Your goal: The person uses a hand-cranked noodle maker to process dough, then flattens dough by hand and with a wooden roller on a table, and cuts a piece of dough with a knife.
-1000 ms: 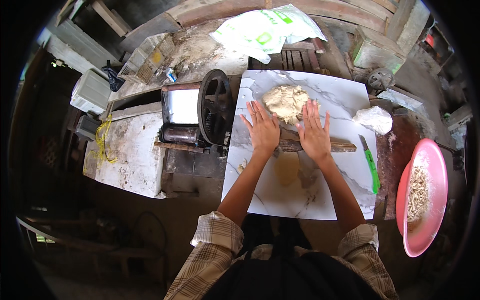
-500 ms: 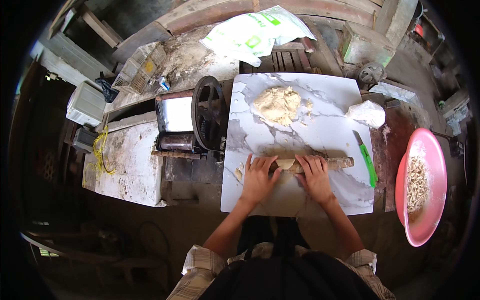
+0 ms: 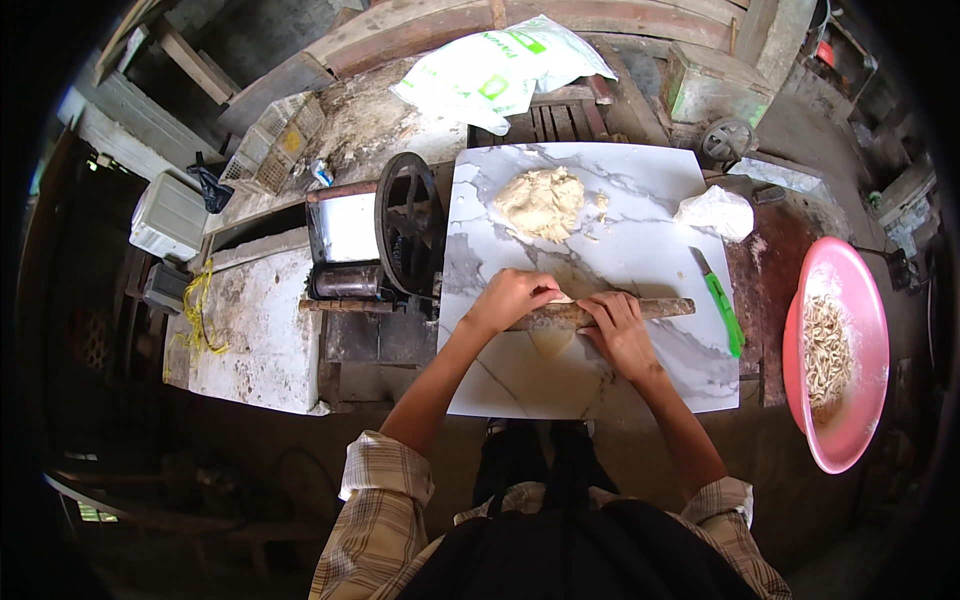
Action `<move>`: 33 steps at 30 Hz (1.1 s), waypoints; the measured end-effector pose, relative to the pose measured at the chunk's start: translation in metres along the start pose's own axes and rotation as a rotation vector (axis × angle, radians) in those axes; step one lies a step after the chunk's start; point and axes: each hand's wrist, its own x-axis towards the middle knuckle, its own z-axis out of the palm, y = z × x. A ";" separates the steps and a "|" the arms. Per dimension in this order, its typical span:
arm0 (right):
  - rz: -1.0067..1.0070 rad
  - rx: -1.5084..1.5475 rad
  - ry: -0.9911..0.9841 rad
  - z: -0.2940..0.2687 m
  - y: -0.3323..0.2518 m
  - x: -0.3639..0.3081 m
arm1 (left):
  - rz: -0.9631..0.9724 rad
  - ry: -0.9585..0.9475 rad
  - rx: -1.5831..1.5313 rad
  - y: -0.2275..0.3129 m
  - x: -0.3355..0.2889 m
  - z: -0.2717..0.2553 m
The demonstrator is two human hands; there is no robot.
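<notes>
Left fingers point(image 3: 541, 284) pinch thin dough point(image 3: 551, 343) | right fingers point(image 3: 612, 306) hold pin point(image 3: 665, 308) | gentle, even moves should stop it ripping

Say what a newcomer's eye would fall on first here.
Likely the bright pink basin of pale strips at the right. Then the lumpy pale dough on the marble-patterned board, beyond the wooden rod under the right hand, and the dark spoked wheel left of the board.
</notes>
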 end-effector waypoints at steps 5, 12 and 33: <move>-0.052 -0.034 0.047 0.003 -0.001 -0.007 | -0.153 -0.008 -0.221 -0.008 0.009 0.002; -0.102 -0.089 0.092 0.006 -0.003 -0.014 | -0.209 -0.045 -0.333 -0.020 0.017 0.005; -0.048 -0.085 0.035 -0.021 -0.012 -0.051 | 0.279 -0.213 0.413 0.023 -0.049 0.019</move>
